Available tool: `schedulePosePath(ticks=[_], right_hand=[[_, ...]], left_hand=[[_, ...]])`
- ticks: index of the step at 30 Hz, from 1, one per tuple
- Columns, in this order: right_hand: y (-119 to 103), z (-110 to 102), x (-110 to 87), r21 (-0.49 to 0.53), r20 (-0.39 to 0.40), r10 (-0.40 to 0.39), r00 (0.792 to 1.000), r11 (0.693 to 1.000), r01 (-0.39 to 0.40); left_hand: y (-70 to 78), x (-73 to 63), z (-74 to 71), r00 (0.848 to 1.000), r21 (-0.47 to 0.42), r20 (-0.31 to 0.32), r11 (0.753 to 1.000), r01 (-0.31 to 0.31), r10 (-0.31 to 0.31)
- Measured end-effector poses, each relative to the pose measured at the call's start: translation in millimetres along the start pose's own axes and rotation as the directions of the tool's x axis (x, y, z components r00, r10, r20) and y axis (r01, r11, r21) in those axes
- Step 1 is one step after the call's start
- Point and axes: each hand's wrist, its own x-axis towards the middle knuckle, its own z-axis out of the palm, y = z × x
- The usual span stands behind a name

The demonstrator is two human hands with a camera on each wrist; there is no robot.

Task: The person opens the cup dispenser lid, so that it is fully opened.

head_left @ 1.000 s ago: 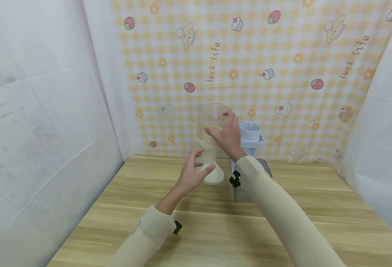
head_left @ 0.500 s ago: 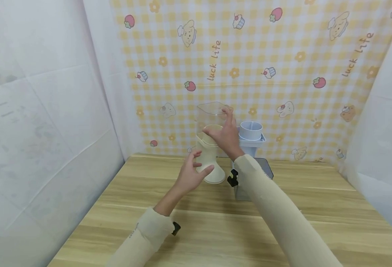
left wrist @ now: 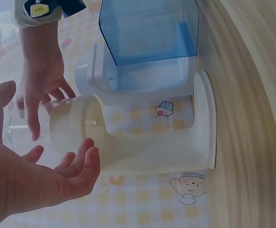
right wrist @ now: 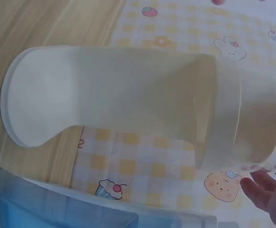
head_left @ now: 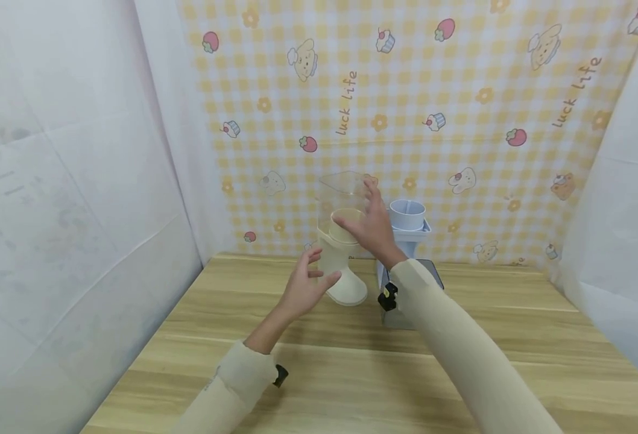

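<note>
A cream stand (head_left: pixel 333 256) with a flared foot rises from the tabletop and bears a clear container (head_left: pixel 332 196) with a slanted open mouth. My right hand (head_left: pixel 373 226) holds the container from the right, its thumb across the front and its fingers round the far side. In the right wrist view, the right fingertips (right wrist: pixel 257 190) lie at the container's wall. My left hand (head_left: pixel 303 286) hovers close by the stand's left side, fingers loosely bent and holding nothing. The left wrist view has the left hand (left wrist: pixel 38 180) in front of the stand; contact cannot be made out.
A pale blue stand (head_left: pixel 407 217) of a different shape is just to the right, partly hidden by my right arm. At its foot is a see-through grey-blue bin (left wrist: pixel 147 33). A checked cloth (head_left: pixel 275 120) hangs behind the wooden table (head_left: pixel 319 386).
My left hand has drawn slightly left and away from the stand. My right hand keeps its hold on the clear container. The whole view has shifted slightly.
</note>
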Motion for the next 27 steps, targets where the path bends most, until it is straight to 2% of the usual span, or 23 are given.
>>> schedulePosePath(ticks=[1,6,8,12,20,27], right_hand=[[0,-2,-1.5,0.006,0.012,0.003,1.000,1.000,-0.003],[1,-13,-9.4,0.053,0.073,0.018,0.997,0.998,-0.022],[0,-18,-12.8,0.070,0.093,0.012,0.996,0.997,-0.018],[-3,-26,-19.2,0.103,0.126,-0.018,0.992,0.995,0.005],[-7,-40,-33.8,0.115,0.167,-0.053,0.984,0.993,0.034],[-13,-52,-48.3,0.158,0.182,-0.103,0.978,0.985,0.074]], left_hand=[[3.3,-1.9,-0.9,1.000,-0.016,0.010,1.000,0.010,-0.010],[-1.0,-3.5,-3.5,0.999,-0.056,0.021,0.997,0.047,-0.046],[-6.5,-2.2,-4.1,0.999,-0.056,0.020,0.997,0.049,-0.048],[-7.0,-2.9,-5.7,0.998,-0.061,0.029,0.996,0.058,-0.056],[-10.8,-7.7,-12.0,0.998,-0.032,0.025,0.998,0.061,-0.060],[-13.4,-16.3,-15.5,0.994,0.018,0.092,0.998,0.057,-0.058]])
